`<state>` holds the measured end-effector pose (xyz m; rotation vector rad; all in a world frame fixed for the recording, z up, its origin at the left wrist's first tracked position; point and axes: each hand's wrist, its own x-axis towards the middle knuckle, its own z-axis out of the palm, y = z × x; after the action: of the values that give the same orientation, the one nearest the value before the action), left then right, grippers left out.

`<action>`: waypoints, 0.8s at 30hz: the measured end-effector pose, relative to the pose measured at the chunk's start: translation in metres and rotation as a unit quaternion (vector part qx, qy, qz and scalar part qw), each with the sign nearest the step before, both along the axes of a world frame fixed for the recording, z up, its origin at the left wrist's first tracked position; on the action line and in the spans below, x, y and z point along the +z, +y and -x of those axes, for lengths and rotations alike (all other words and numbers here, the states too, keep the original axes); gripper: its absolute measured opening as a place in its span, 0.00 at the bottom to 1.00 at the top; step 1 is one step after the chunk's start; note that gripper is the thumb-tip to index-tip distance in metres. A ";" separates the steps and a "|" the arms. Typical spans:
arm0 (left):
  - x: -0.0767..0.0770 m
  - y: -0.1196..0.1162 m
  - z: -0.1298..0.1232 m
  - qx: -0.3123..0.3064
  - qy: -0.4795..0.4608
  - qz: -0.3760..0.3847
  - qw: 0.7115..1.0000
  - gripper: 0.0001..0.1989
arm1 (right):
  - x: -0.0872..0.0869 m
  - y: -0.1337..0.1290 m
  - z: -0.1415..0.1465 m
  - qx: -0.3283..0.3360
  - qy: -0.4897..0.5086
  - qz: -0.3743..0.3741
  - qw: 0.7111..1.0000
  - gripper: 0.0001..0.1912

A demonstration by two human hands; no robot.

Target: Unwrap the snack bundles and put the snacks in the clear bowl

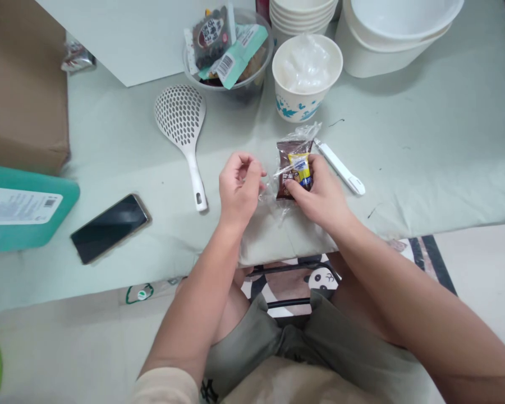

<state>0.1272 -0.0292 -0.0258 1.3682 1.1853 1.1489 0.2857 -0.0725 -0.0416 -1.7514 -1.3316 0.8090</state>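
Observation:
My right hand (320, 188) is closed on small snack packets, a brown one (283, 163) and a yellow and blue one (301, 168) on top of it. Around and under them spreads a clear plastic bag (305, 132). Left of the packets, my left hand (240, 188) has its fingers curled in, with the bag's crinkled edge at its fingertips. Just beyond my right hand lies a white utility knife (340, 167). A paper cup (297, 104) with clear plastic inside stands behind the packets.
A white slotted skimmer (187, 132) and a phone (111, 229) lie to the left. Further left are a teal bottle (25, 210) and a cardboard box (23, 90). At the back stand a clear bowl (252, 88) of packets, stacked cups (303, 22) and white tubs (379, 56).

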 end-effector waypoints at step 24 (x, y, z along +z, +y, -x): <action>-0.009 -0.001 -0.009 0.012 0.156 -0.131 0.979 0.09 | 0.004 -0.003 0.002 0.107 -0.090 -0.018 0.990 0.37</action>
<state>0.1365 -0.0304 -0.0345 1.7903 1.3047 1.1663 0.2841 -0.0754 -0.0374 -1.7054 -1.6668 0.7519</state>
